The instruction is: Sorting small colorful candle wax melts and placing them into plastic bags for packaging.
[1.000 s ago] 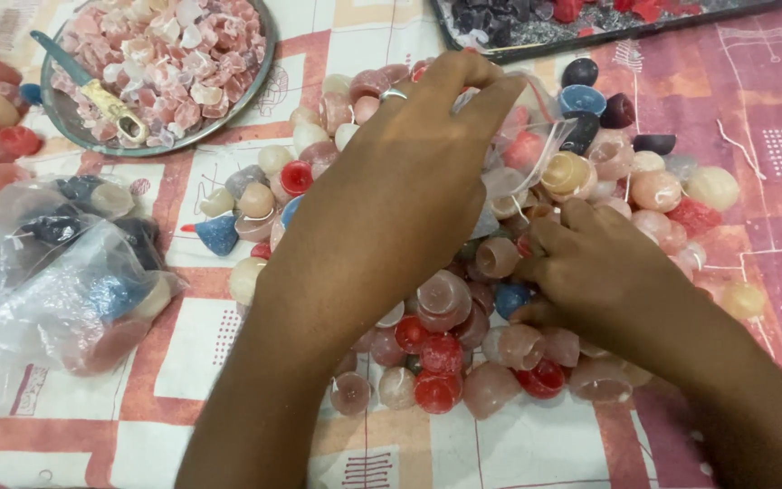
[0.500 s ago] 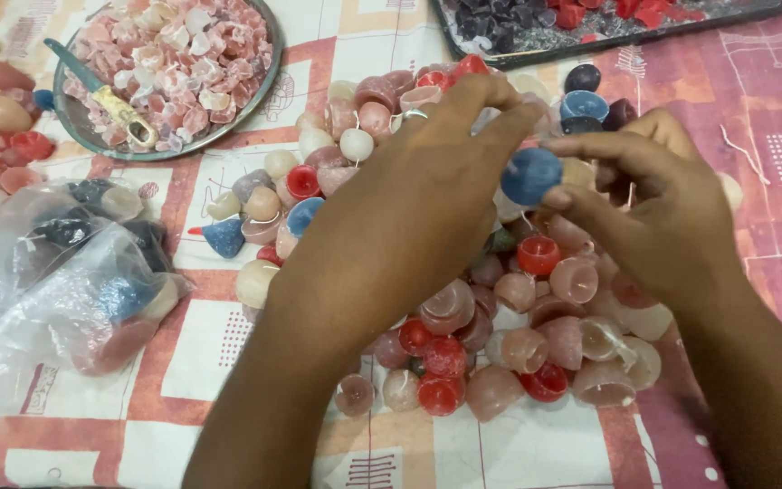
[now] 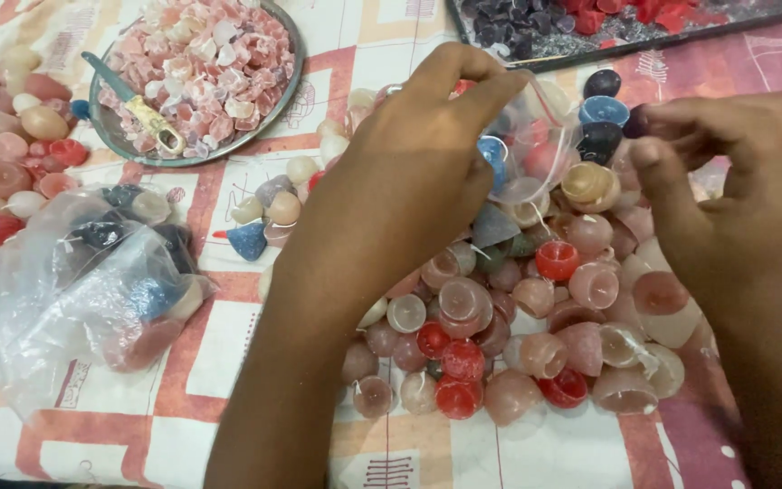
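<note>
We see a heap of small dome-shaped wax candles [image 3: 518, 326] in pink, red and blue on the desk. Above it, our left hand [image 3: 409, 190] pinches open a thin clear plastic bag [image 3: 536, 145]; our right hand [image 3: 735, 190] fingers pinch a dark candle [image 3: 637, 122].

A small clear plastic bag [image 3: 536, 136], with a blue candle [image 3: 493, 152] and pink ones inside, hangs from the left fingertips. A dark small candle [image 3: 637, 120] sits pinched between the right fingers.

Two bare forearms, left hand [image 3: 409, 190], right hand [image 3: 735, 195], no sleeves, no jewellery
</note>
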